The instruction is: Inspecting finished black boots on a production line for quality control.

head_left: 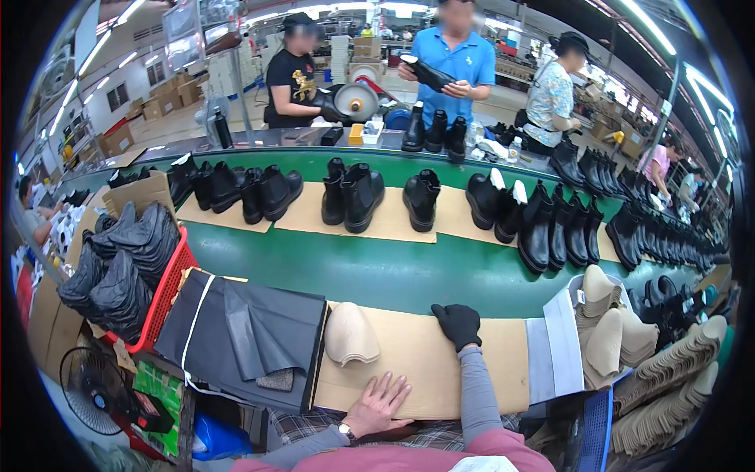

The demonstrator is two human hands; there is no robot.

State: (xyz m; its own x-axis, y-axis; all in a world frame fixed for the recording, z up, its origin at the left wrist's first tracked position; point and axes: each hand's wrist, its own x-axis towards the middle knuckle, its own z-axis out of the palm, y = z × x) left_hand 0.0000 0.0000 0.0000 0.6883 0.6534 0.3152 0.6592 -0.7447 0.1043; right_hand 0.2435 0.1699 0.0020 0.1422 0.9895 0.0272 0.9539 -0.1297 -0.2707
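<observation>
My bare left hand [379, 406], with a watch at the wrist, lies flat on a brown cardboard sheet [429, 377], fingers spread and nothing in them. Just beyond it, a curved beige cardboard boot insert [351, 335] rests on the sheet's left part. My right hand [458, 326] wears a black glove and lies at the far edge of the cardboard, beside the green belt. It looks open, and no object shows in it. To the left is a stack of black wrapping paper [259, 334] with a white strap across it.
Black boots [358, 197] stand on cardboard along the green conveyor belt [314, 259]. Left, a red basket [169, 291] holds black-wrapped bundles beside a fan [98, 397]. Right, a white box [562, 334] holds more inserts, near stacked inserts [676, 366]. Across the belt, a person holds a boot [431, 76].
</observation>
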